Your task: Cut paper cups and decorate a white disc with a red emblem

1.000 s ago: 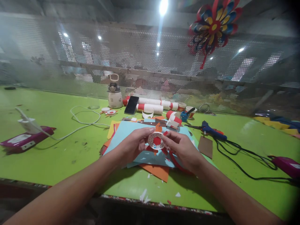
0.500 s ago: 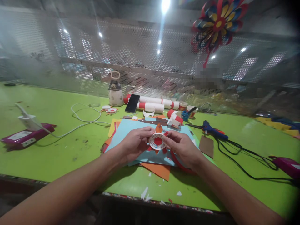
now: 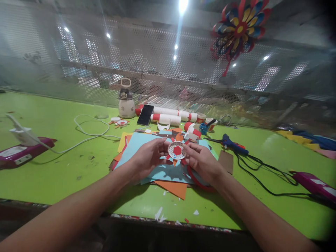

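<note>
A small paper turtle (image 3: 177, 150) faces me above the paper stack. Its round white shell carries coloured dots and a red hexagon; the head is orange and the legs are red. My right hand (image 3: 201, 157) pinches the shell's right edge between thumb and fingers. Beside the left edge, my left hand (image 3: 151, 155) has its fingers curved and apart, the thumb off the shell; whether its fingertips touch the turtle is hard to see. Under both hands lie light blue sheets (image 3: 133, 150). A red ring-shaped thing (image 3: 196, 180) shows below my right hand, partly covered.
A glue gun (image 3: 233, 144) with a black cord lies at right, near a brown card piece (image 3: 225, 161). Behind the paper are a phone (image 3: 145, 114), white-and-red paper tubes (image 3: 166, 119) and a bottle (image 3: 126, 105). A purple power strip (image 3: 26, 154) lies left; paper scraps (image 3: 159, 213) dot the front edge.
The turtle has risen slightly and its shell is turned more toward me. My left thumb has come away from its rim, while my right hand keeps its pinch. The view has shifted a little.
</note>
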### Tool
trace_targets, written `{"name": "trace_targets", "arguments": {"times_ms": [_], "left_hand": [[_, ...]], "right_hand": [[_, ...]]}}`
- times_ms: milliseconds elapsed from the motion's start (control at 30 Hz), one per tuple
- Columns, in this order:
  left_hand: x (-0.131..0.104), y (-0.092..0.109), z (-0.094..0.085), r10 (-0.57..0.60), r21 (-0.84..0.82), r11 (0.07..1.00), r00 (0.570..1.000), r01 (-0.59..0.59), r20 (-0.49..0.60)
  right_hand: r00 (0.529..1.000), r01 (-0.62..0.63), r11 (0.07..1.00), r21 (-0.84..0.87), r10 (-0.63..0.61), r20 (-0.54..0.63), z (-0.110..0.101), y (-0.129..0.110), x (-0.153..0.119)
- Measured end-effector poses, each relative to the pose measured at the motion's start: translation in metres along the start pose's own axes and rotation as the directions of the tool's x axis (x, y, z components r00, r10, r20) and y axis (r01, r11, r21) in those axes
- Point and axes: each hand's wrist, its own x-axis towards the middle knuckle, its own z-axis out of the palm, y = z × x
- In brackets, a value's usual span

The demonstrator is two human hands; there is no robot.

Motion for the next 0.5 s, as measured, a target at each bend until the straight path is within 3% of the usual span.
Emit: {"name": "trace_targets", "arguments": {"times_ms": [200,367,500], "left_hand": [[-0.0055,0.0016,0.0021,0.074,0.200,0.976,0.994,-0.089,0.078],[-0.0041,-0.0030,0.0025,0.077,0.291,0.954,0.997,-0.071,-0.012],[-0.0019,-0.0048,0.0019,0.160,0.332,0.930,0.987,-0.158,0.022]], "right_hand": [[0.998,-0.065,0.990,0.122,0.067,-0.018,-0.0031,-0.0071,0.0010],[0.993,-0.118,0.982,0.149,0.119,0.003,-0.0047,-0.0077,0.0016],[0.990,-0.138,0.978,0.159,0.134,0.033,-0.0034,-0.0083,0.0013]]}}
